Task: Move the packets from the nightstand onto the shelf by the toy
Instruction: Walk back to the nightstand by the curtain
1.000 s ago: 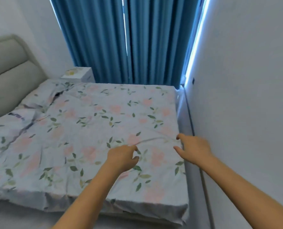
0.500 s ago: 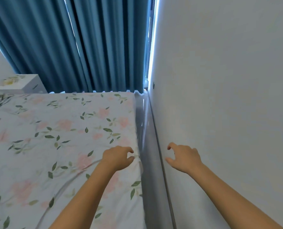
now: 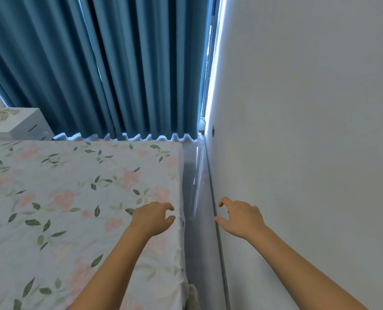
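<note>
I count two hands, one bed, one nightstand and one run of curtain. My left hand hovers over the right edge of the bed, its grip loosely curled, thumb and fingers apart, holding nothing; whether the fingertips brush the floral sheet I cannot tell. My right hand hangs beside it in front of the white wall, its grip also half open, thumb and forefinger spread in a wide gap with nothing between them. Between my two hands runs a narrow strip of grey floor, bounded by the mattress edge on the left and the wall's baseboard on the right; it reaches ahead to the foot of the blue curtain, where a bright slit of daylight shows at the wall. The white nightstand stands far ahead and to the left of my left hand, across the bed at its far corner, against the curtain. On its top lies something pale with a yellow and green print; I cannot tell whether that is the packets.
</note>
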### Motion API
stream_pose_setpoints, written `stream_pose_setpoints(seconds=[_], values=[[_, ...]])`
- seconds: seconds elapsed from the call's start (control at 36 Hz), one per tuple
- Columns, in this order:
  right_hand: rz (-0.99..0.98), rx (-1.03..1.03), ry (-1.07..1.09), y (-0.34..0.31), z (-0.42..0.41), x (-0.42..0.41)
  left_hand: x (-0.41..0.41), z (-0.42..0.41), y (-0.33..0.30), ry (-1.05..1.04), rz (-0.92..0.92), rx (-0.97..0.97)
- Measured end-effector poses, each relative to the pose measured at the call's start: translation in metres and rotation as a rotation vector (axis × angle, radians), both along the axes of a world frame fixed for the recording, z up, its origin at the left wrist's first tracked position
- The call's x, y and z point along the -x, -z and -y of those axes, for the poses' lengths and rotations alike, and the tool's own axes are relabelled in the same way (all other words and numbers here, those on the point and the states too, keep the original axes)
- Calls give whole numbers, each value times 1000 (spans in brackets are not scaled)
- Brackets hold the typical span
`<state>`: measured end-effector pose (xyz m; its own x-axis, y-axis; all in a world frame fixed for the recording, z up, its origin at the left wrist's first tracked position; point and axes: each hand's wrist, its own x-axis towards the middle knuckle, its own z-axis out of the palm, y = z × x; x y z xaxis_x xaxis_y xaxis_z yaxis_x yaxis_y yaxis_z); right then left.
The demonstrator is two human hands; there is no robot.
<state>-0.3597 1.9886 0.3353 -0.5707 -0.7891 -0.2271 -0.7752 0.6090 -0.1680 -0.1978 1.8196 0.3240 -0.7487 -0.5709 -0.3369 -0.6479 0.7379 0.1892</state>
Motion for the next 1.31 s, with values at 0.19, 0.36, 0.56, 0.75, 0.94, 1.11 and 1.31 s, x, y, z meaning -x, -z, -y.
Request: stream_pose_setpoints(seconds=[0.19, 0.36, 0.56, 0.75, 0.94, 1.11, 1.31], values=[[-16, -21, -54, -11, 138, 125, 120, 119, -15, -44, -13, 28], [-2, -23, -91, -27, 222, 206, 200, 195, -30, -66, -32, 47], [-6, -89, -118, -22, 317, 299, 286, 277, -19, -84, -35, 12], [-29, -64, -138, -5, 430, 411, 389, 380, 4, -125, -50, 40], [26, -94, -110, 6, 554, 528, 506, 507, -3, -166, -54, 32], [26, -142, -103, 0, 639, 599, 570, 594, -15, -230, -41, 20], [24, -129, -128, -14, 719, 646, 605, 676, -25, -290, -55, 7]])
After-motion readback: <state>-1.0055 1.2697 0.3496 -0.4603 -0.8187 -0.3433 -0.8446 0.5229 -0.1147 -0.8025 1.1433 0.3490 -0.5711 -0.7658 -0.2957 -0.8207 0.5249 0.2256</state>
